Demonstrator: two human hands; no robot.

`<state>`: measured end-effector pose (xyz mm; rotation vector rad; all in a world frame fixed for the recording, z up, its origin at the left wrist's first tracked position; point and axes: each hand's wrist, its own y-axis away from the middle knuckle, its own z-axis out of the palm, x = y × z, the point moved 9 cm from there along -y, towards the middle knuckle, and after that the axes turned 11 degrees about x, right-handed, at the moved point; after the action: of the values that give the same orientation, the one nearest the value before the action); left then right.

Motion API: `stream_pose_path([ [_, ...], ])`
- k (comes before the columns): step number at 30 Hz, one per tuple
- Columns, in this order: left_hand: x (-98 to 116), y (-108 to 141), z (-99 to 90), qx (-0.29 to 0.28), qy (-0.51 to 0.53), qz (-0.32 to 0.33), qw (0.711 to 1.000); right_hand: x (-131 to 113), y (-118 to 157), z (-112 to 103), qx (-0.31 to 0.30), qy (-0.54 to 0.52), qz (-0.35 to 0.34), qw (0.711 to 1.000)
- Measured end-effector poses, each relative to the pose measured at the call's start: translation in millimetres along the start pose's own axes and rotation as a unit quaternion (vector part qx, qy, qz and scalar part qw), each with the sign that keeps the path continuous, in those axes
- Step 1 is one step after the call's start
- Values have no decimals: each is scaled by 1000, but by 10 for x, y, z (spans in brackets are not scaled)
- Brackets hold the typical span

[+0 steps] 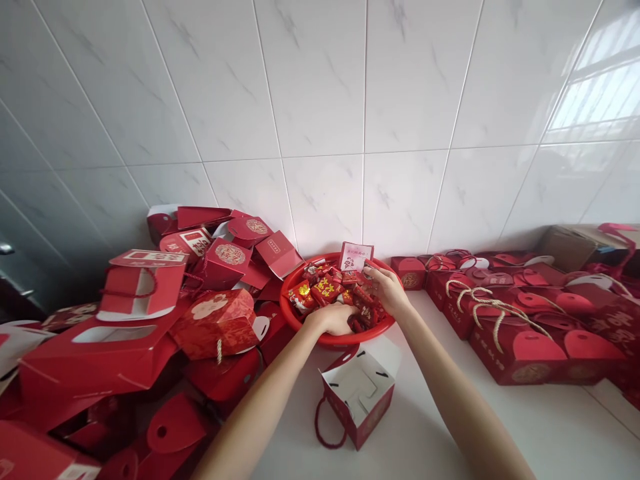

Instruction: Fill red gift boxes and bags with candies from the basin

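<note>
While I can't tell what my left grip point(337, 321) at the bowl's point(350, 339) six o'clock or right grip point(384, 287) at two holds, gentle picking spares packets point(325, 289).

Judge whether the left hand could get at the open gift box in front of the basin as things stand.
Probably yes. The open gift box stands just in front of the red basin, and nothing appears to lie over its top. The left hand, down among the wrapped sweets, is close by.
</note>
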<state>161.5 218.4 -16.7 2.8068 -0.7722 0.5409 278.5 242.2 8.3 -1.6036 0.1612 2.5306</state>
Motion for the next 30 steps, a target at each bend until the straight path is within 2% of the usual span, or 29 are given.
stream_pose_path([
  [5, 82, 35, -24, 25, 37, 12, 999, 11, 1, 26, -23, 12, -8, 1000],
  [9, 70, 51, -71, 41, 123, 4, 992, -6, -13, 3, -16, 22, -26, 999],
  [14, -68, 107, -289, 132, 281, -20, 950, 1, -54, -108, 40, 1, -19, 999],
  [19, -172, 158, -422, 189, 314, -35, 930, -15, -61, -95, 22, 19, -31, 999],
  [22, -230, 158, -434, 200, 305, -67, 929, -24, -45, -80, 17, 25, -27, 999],
  [25, -220, 171, -474, 206, 305, -66, 927, -35, -28, -72, 19, 11, -22, 999],
  [30, -196, 184, -457, 160, 367, -68, 914, -24, -21, -59, 12, 13, -15, 1000],
])
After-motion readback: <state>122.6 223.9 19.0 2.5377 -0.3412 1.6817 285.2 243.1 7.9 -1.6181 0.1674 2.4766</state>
